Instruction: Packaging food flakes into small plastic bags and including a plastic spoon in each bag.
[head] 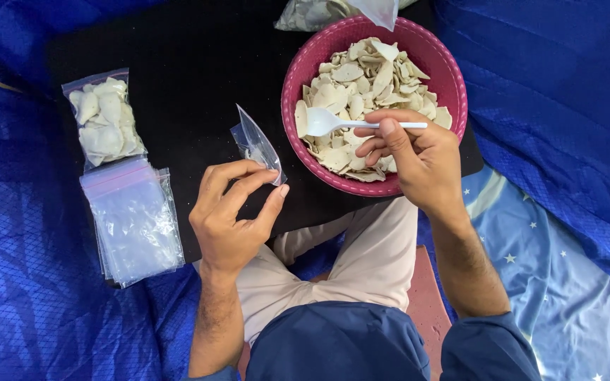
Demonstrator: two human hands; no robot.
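My left hand pinches a small clear plastic bag by its lower corner, holding it upright over the black mat. A few pale pieces lie inside the bag. My right hand grips a white plastic spoon whose bowl rests on a heap of pale dried chips in a pink round basket. The bag hangs just left of the basket's rim.
A filled, sealed bag of chips lies at the mat's left edge, with a stack of empty zip bags below it. Another clear bag lies behind the basket. Blue cloth surrounds the mat; my knees are under my hands.
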